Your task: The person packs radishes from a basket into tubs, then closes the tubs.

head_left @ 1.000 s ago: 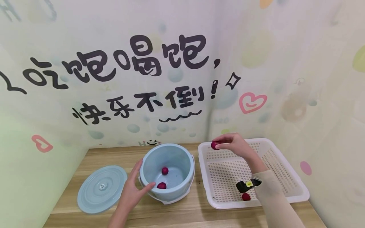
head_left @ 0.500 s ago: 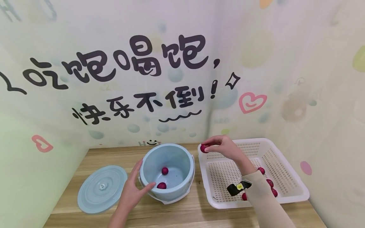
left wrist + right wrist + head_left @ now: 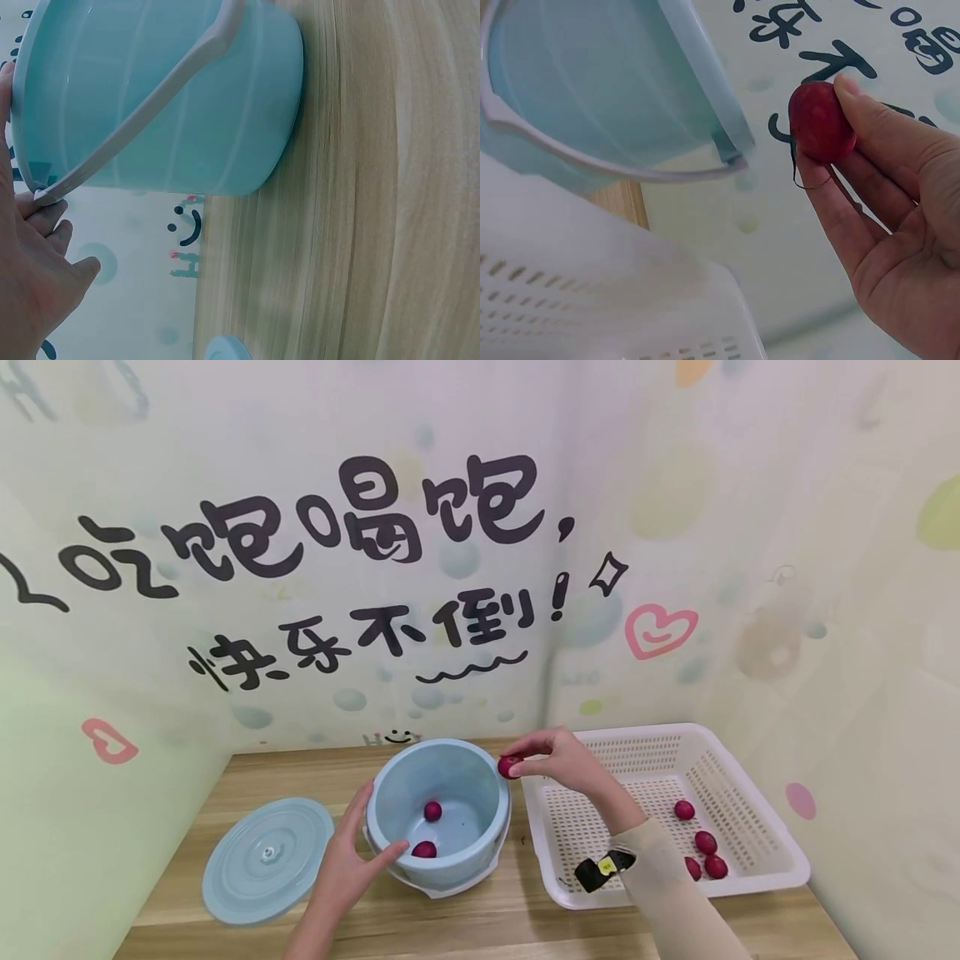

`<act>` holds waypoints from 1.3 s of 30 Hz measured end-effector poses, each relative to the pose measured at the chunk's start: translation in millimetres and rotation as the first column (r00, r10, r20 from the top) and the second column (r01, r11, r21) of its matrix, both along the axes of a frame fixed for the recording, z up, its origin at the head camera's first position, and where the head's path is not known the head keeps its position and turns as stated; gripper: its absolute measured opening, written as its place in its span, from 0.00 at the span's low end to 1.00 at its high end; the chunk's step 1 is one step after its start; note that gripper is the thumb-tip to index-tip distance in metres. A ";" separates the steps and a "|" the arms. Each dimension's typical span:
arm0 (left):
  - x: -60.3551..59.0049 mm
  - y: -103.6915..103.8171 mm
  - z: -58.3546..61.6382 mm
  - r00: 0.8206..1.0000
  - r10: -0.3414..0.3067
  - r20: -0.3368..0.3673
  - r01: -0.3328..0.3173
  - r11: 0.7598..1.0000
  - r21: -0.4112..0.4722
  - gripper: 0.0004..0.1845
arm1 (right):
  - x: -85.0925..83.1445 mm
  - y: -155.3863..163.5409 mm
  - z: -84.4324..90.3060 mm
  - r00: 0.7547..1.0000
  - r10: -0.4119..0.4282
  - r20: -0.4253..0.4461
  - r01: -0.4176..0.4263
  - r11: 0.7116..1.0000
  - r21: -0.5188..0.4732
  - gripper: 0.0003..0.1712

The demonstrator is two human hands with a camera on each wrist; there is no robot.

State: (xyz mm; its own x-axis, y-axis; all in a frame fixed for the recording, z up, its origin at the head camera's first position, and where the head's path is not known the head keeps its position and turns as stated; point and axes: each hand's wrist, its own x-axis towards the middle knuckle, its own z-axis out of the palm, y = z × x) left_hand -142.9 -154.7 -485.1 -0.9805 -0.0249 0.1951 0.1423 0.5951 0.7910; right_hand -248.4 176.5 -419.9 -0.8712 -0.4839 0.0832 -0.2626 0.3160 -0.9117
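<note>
A light blue bucket stands upright on the table, two red radishes inside; one is the radish near its far side. My left hand holds the bucket's left side, thumb at the front rim and fingers along the outside. Its pale handle hangs down. My right hand pinches a red radish between thumb and fingers, beside the bucket's right rim. A thin root trails from this radish in the right wrist view.
A white perforated basket stands at the right, with several radishes toward its right end. The round blue lid lies on the wooden table left of the bucket. A printed wall rises behind.
My right hand has carried its radish leftward from above the basket to the bucket's right rim. Radishes in the basket have come into sight from behind the sleeve. The left hand stays put.
</note>
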 end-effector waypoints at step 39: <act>0.5 2.4 2.8 0.999 0.000 0.039 0.000 1.000 -0.010 0.53 | 24.4 -0.7 2.9 0.995 0.024 -0.096 -0.026 1.000 -0.011 0.15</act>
